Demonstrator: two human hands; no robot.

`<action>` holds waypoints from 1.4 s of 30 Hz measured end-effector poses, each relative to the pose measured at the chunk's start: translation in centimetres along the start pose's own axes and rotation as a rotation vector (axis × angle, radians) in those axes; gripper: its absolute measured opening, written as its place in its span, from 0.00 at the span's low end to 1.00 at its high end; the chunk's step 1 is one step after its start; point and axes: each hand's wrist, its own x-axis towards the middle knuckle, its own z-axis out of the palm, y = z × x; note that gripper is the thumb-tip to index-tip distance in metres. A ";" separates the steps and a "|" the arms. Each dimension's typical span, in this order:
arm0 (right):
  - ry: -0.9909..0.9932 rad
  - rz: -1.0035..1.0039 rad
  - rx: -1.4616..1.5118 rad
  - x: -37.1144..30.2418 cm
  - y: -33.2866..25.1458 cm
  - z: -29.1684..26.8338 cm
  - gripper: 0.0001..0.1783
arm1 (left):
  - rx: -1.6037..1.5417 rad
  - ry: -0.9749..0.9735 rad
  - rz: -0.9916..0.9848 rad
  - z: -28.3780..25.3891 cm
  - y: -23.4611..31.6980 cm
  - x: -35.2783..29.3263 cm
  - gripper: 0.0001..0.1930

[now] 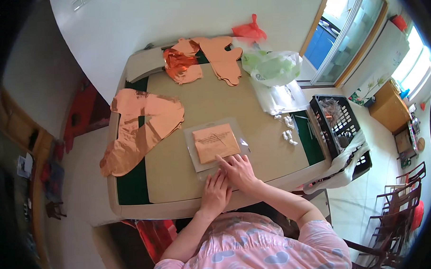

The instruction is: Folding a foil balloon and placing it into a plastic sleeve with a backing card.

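Note:
A folded rose-gold foil balloon [216, 143] lies flat as a near-square packet, with a printed mark on top. Beneath or around it is a clear plastic bag [193, 156]; I cannot tell whether the foil is inside. My right hand [239, 173] rests at the packet's lower edge, fingers stretched out and the index touching the foil. Just below and to its left, my left hand [215, 192] lies with straight fingers over the bag's near edge. The two hands touch or overlap slightly, and neither grips anything visible.
Flat rose-gold foil balloons [130, 128] lie on the table's left side, with a stack of more [220, 58] at the back. A pale plastic bag [272, 68], clear sleeves [283, 100] and white scraps [288, 136] are at right. A black crate [350, 122] stands beside the table.

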 end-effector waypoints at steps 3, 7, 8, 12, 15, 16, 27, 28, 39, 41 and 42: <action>-0.023 -0.009 -0.018 -0.1 0.3 0.3 0.30 | 0.005 -0.009 -0.018 -0.3 0.2 0.1 0.26; -0.042 0.020 -0.012 -1.4 0.8 -0.8 0.28 | 0.003 0.039 -0.008 -0.2 0.3 0.2 0.23; -0.050 0.007 0.021 -1.6 0.7 -1.5 0.27 | 0.003 0.042 -0.007 -0.2 0.3 0.1 0.23; 0.039 -0.009 0.193 -2.5 1.8 -4.1 0.23 | -0.118 0.181 -0.013 -1.7 0.7 1.9 0.14; 0.183 0.130 0.154 -3.0 4.1 -5.0 0.13 | -0.128 0.307 -0.041 -3.7 0.7 6.0 0.11; 0.207 0.153 0.150 -3.0 4.8 -5.4 0.11 | -0.073 0.336 -0.039 -3.9 0.1 7.7 0.11; -0.050 0.083 0.078 -3.8 2.9 -3.2 0.29 | 0.111 -0.011 -0.092 0.4 -9.8 10.9 0.22; -0.054 0.113 0.047 -3.3 2.7 -3.2 0.30 | 0.094 -0.014 -0.103 0.5 -9.6 10.8 0.22; -0.067 0.104 -0.041 -3.8 1.4 -1.3 0.27 | 0.159 -0.120 -0.151 -1.2 -7.3 11.4 0.32; -0.045 0.102 -0.033 -4.0 1.2 -1.3 0.25 | 0.232 -0.068 -0.084 -1.1 -6.2 11.3 0.33; -0.046 0.111 -0.040 -4.1 1.3 -1.4 0.25 | 0.225 -0.070 -0.076 -0.8 -6.0 11.3 0.33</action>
